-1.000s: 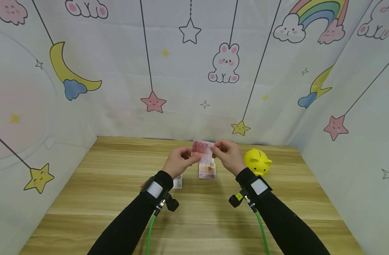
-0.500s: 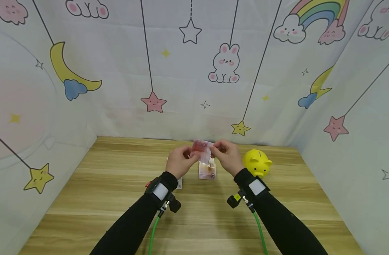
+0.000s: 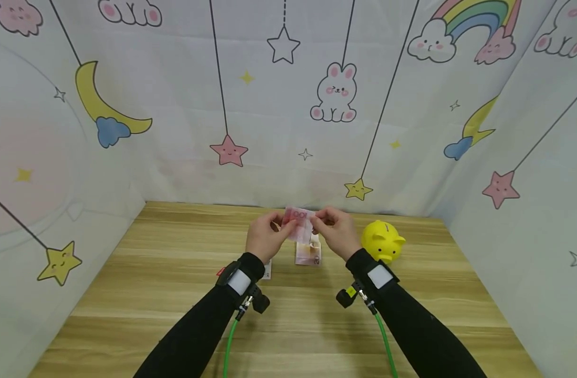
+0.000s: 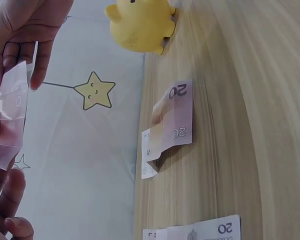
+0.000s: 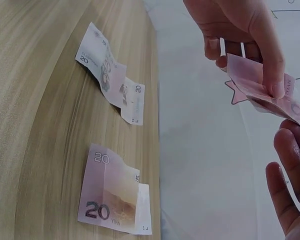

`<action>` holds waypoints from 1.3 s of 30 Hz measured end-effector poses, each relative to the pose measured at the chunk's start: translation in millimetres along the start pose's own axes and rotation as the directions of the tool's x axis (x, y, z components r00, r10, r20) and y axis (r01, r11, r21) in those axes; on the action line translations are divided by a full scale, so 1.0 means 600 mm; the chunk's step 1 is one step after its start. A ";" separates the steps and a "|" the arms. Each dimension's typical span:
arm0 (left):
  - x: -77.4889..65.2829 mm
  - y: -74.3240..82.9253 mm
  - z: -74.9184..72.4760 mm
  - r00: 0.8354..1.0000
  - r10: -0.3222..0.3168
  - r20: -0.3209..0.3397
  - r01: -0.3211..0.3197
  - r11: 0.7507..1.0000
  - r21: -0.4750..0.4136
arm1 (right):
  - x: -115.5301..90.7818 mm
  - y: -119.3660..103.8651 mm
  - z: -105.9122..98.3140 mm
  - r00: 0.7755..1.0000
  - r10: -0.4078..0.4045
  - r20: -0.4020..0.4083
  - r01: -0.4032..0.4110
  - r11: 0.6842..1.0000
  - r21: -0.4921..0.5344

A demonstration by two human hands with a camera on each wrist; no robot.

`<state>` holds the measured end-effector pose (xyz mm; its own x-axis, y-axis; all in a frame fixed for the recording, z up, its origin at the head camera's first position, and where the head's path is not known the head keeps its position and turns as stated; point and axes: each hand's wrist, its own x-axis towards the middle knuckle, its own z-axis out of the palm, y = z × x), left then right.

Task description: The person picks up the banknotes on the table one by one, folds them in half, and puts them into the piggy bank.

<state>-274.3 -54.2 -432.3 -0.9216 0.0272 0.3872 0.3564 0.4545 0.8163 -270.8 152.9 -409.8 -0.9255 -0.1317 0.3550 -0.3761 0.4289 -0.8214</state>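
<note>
A creased pink 100 banknote (image 3: 297, 224) is stretched between my two hands, raised above the table. My left hand (image 3: 264, 237) pinches its left side, with the thumb lying across the front face. At the opposite edge, my right hand (image 3: 337, 233) grips the note between thumb and fingers. Below it lies a folded 20 banknote (image 4: 172, 117) with a whitish piece of paper (image 5: 144, 210) sticking out from under it. Another creased 20 banknote (image 5: 107, 70) rests farther left, mostly hidden by my left wrist in the head view.
A yellow piggy bank (image 3: 381, 241) stands on the wooden table (image 3: 297, 325), just right of my right hand. Beside my left wrist a small red thing (image 3: 220, 271) peeks out, largely covered. Behind the table hangs a white printed cloth (image 3: 175, 157).
My left forearm and hand have shifted a little to the right, and the 100 banknote has tilted slightly. The right wrist has drifted slightly left. Both hands keep hold of the note.
</note>
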 end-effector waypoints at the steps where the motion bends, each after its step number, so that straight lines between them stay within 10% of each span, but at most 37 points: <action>1: 0.000 0.000 0.001 1.000 0.003 -0.007 -0.003 1.000 0.005 | 0.000 0.000 0.000 1.000 -0.003 0.001 0.003 1.000 -0.001; 11: 0.001 0.005 0.011 0.997 0.019 -0.070 -0.014 0.997 0.080 | 0.000 -0.005 0.003 1.000 0.008 0.003 -0.008 1.000 0.001; 25: -0.005 0.013 0.015 0.975 0.212 -0.074 -0.188 0.951 0.244 | 0.007 -0.001 0.006 0.999 0.038 -0.009 -0.037 0.999 0.011; 32: -0.006 0.006 -0.004 0.996 0.076 0.041 -0.074 0.997 -0.035 | 0.007 0.011 0.002 0.998 0.052 -0.020 -0.051 0.998 0.042; 39: 0.003 -0.009 -0.019 0.976 -0.045 0.211 0.119 0.928 -0.352 | 0.006 0.010 -0.001 0.998 0.058 -0.029 -0.057 0.998 0.037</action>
<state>-275.8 -66.9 -431.1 -0.9485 0.1935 0.2507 0.2751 0.1115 0.9549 -276.3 155.3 -413.1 -0.9442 -0.0806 0.3193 -0.3239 0.4020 -0.8564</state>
